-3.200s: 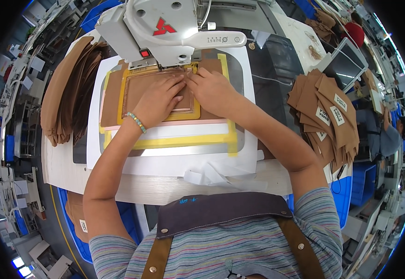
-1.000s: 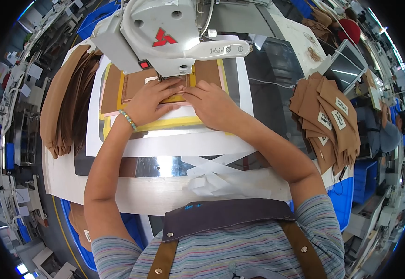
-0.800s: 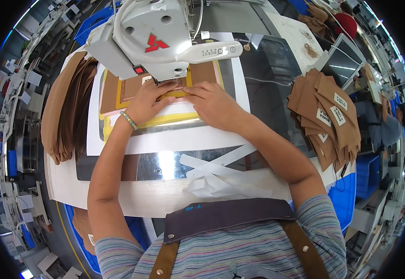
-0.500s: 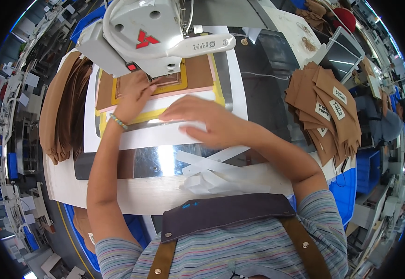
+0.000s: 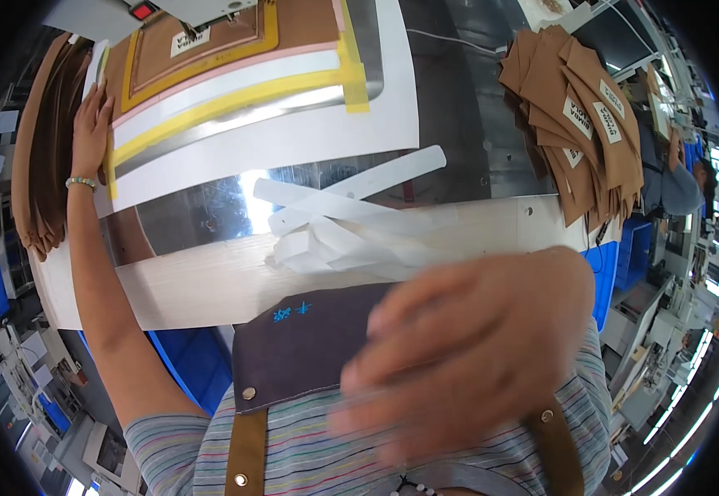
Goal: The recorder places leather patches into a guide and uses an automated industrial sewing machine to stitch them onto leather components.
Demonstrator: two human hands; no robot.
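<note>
My left hand [image 5: 92, 131] lies with its fingers stretched along the left edge of a taped sewing template [image 5: 227, 112]. It is beside a stack of long brown pieces [image 5: 41, 157] and holds nothing visible. Close in front of my chest, blurred by motion, is my right hand [image 5: 479, 347]; its fingers look loosely apart and I see nothing in them. Within the template's yellow frame [image 5: 270, 25] is a brown piece [image 5: 235, 29] bearing a white label [image 5: 189, 41]. Part of a sewing machine head [image 5: 198, 10] stands over that label.
Crossed white strips [image 5: 351, 186] lie on the shiny table plate [image 5: 202, 223] near its front edge. A fanned pile of brown labelled pieces [image 5: 574, 124] sits at the right. Blue bins [image 5: 190, 364] are below the table. Another person [image 5: 673, 182] is at far right.
The view has shifted, so the machine sits higher in it. My left hand has gone from beneath the machine head to the template's left edge. My right hand has come back toward my chest.
</note>
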